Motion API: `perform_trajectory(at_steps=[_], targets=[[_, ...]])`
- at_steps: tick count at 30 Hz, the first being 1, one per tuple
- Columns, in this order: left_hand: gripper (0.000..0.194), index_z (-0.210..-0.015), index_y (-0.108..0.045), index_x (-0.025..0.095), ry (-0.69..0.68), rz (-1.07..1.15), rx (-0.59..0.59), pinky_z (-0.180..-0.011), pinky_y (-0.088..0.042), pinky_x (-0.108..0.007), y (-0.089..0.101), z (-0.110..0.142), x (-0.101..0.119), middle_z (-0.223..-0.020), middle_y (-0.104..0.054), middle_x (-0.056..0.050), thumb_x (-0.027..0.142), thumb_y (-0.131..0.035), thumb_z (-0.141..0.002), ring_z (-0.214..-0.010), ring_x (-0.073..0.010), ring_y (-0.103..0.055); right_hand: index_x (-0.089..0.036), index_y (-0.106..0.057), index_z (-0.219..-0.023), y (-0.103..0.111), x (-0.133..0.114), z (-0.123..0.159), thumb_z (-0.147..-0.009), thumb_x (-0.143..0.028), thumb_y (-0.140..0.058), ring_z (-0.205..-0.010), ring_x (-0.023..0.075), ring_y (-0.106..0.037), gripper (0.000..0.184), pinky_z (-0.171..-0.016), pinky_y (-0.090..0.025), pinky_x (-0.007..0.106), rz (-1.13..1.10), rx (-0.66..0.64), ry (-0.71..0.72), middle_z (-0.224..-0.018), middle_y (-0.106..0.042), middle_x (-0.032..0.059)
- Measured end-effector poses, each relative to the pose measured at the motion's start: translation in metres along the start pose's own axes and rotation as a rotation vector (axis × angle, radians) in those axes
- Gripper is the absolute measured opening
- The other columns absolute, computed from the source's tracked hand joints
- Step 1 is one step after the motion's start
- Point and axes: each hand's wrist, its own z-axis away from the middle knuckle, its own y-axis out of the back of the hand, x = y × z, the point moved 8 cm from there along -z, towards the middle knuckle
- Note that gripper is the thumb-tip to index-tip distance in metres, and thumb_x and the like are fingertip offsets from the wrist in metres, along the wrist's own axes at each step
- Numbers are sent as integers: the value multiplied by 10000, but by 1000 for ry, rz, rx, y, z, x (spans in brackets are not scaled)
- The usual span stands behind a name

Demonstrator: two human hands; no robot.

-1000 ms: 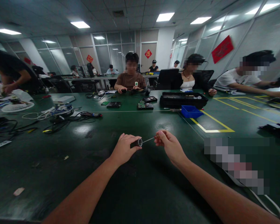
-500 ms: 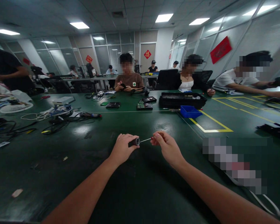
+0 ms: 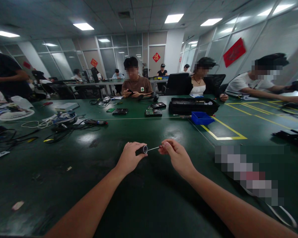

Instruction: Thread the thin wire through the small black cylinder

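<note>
Between the thumb and fingers of my left hand (image 3: 129, 158) is a short black cylinder (image 3: 141, 150). Its round, silver-rimmed end faces right. My right hand (image 3: 178, 154) pinches a small screwdriver (image 3: 153, 148) by its reddish handle, most of which the fingers cover. The thin metal shaft points left, its tip at the rim of the cylinder; whether it goes inside, I cannot tell. Both hands are above the green table (image 3: 144, 198).
Several hard drives (image 3: 153, 113) lie farther back, near a black bin (image 3: 178, 107) and a blue tray (image 3: 202, 118). Tangled cables (image 3: 62, 122) are at the left. A pixelated object with a strap (image 3: 285, 215) lies at the right. People sit across the table.
The right hand and screwdriver have shifted slightly left, closer to the cylinder. Both hands keep their grips, and the view has moved very slightly.
</note>
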Motion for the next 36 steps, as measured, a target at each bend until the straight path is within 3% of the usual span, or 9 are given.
perform_trajectory(at_steps=[6,18,23,29,33,36], targets=[[350,-1191,-682,290,2,9,4,-1009,-405,-433,-1,0,-2,-1163,-695,-6,263,-747,-848,-1069,-236,-590,-212,-635,-1009,3,-4,3,-971,-439,-527,-844,207,-693,253,-809,-552,389,99,39,31,-902,-708,47],[381,-1238,-659,287,-13,14,-12,-1039,-386,-455,-2,2,0,-1169,-694,-12,322,-730,-866,-1069,-238,-588,-198,-635,-1028,4,-12,4,-972,-437,-530,-845,210,-700,268,-810,-550,382,85,45,60,-899,-724,56],[385,-1239,-661,288,-1,-3,-59,-1080,-358,-497,-6,2,2,-1168,-695,-15,315,-733,-862,-1098,-248,-589,-183,-670,-911,7,-22,7,-928,-467,-586,-720,205,-669,297,-702,-525,352,283,67,49,-757,-707,45],[390,-1238,-661,302,-26,3,-103,-1151,-264,-548,-10,4,4,-1163,-695,-23,308,-739,-856,-1135,-249,-588,-209,-599,-1094,6,-21,6,-960,-338,-489,-786,199,-674,217,-715,-517,334,255,35,84,-836,-703,27],[406,-1248,-656,312,-36,-10,-126,-1163,-239,-556,-13,5,4,-1148,-697,-20,322,-745,-851,-1129,-246,-588,-214,-649,-919,7,-17,5,-981,-455,-458,-552,173,-566,314,-543,-435,303,406,40,36,-609,-584,-18],[404,-1256,-650,318,-28,-11,-132,-1169,-223,-558,-13,5,3,-1158,-692,-19,328,-733,-861,-1139,-244,-580,-215,-659,-1075,8,-18,5,-984,-458,-452,-542,167,-532,331,-497,-389,294,445,49,41,-685,-612,-5]])
